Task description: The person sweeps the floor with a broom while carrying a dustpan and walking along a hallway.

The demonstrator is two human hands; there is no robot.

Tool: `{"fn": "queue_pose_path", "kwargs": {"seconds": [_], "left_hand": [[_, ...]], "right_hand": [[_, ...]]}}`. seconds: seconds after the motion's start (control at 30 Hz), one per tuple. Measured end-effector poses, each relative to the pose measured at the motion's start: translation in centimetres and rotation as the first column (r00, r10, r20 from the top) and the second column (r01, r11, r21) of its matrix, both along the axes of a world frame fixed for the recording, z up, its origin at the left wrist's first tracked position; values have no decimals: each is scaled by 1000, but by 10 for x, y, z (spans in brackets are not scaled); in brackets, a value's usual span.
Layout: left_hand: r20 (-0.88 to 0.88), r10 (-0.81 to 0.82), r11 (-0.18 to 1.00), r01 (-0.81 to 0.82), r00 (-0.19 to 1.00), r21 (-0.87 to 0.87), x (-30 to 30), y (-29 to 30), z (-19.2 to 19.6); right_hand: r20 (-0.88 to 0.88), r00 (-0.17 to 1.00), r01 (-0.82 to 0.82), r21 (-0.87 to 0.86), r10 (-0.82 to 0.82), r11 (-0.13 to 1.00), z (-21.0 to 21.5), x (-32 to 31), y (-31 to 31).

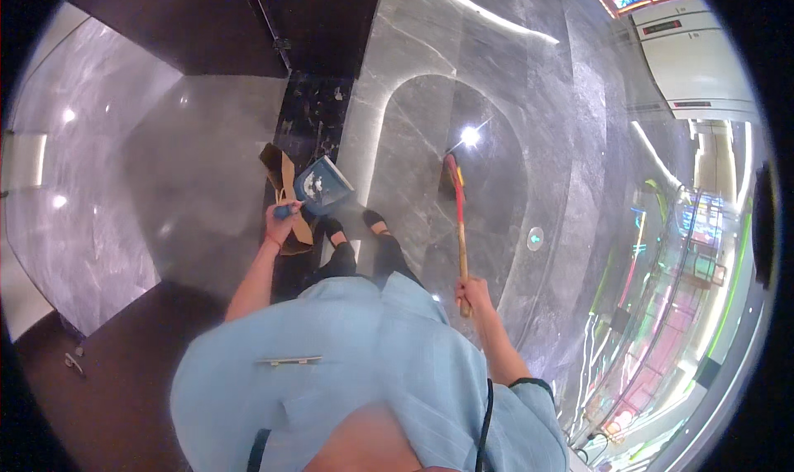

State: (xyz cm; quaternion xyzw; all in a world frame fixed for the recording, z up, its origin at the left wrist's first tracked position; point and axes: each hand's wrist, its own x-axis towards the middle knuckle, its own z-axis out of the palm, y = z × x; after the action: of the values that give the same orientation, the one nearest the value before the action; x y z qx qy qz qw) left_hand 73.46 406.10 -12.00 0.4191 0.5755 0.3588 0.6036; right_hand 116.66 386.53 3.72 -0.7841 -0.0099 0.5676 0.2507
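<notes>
My left hand (pixel 281 224) is closed around the blue handle of a dustpan (pixel 337 197). White scraps lie in the pan, which hangs just ahead of my feet. A brown paper bag (pixel 287 173) stands open right behind and beside that hand; whether the fingers also touch it I cannot tell. Over on the right, my right hand (pixel 472 293) grips the wooden end of a broom (pixel 461 240). Its shaft turns red further out, and the dark head with a yellow patch rests on the grey floor.
Dark panels (pixel 215 26) rise at the far left, beside a black floor strip (pixel 310 116). A round floor marker with a green arrow (pixel 536 239) lies right of the broom. White cabinets (pixel 695 59) stand at the far right, with a reflective glass front (pixel 653 331) nearer.
</notes>
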Motion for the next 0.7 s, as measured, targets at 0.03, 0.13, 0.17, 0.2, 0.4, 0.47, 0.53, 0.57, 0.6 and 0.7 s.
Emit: {"fn": "queue_pose_path", "kwargs": {"seconds": [0.03, 0.13, 0.17, 0.2, 0.4, 0.47, 0.53, 0.57, 0.6, 0.7], "left_hand": [[-14, -37, 998, 36, 999, -54, 0, 3, 4], [-37, -69, 992, 73, 997, 100, -2, 4, -8], [-31, -74, 992, 77, 997, 95, -1, 6, -11], [-71, -82, 992, 88, 994, 85, 1, 8, -12], [-139, -44, 992, 60, 989, 109, -3, 3, -38], [-97, -2, 999, -1, 995, -36, 6, 6, -26], [-95, 34, 999, -33, 995, 13, 2, 2, -36], [-79, 42, 997, -37, 996, 61, 1, 2, -40], [-87, 60, 997, -54, 994, 63, 3, 2, -35], [-26, 2, 1000, -2, 1000, 0, 7, 2, -18]], "right_hand": [[53, 998, -22, -41, 24, 999, -16, 7, 0], [-40, 993, 113, -67, -116, 991, -35, 5, 13], [-33, 992, 118, -71, -121, 990, -40, 2, 9], [-9, 979, -206, -15, 206, 978, -44, -6, 2], [-215, 933, -273, 95, 288, 957, 8, -51, 25], [-223, 898, -343, 187, 380, 921, 31, -53, 39], [-404, 892, -149, 157, 201, 976, 50, -52, 59], [-413, 883, -170, 163, 223, 972, 61, -56, 66], [-350, 897, -216, 183, 269, 959, 72, -59, 70], [-283, 905, -275, 179, 317, 945, 70, -61, 79]]}}
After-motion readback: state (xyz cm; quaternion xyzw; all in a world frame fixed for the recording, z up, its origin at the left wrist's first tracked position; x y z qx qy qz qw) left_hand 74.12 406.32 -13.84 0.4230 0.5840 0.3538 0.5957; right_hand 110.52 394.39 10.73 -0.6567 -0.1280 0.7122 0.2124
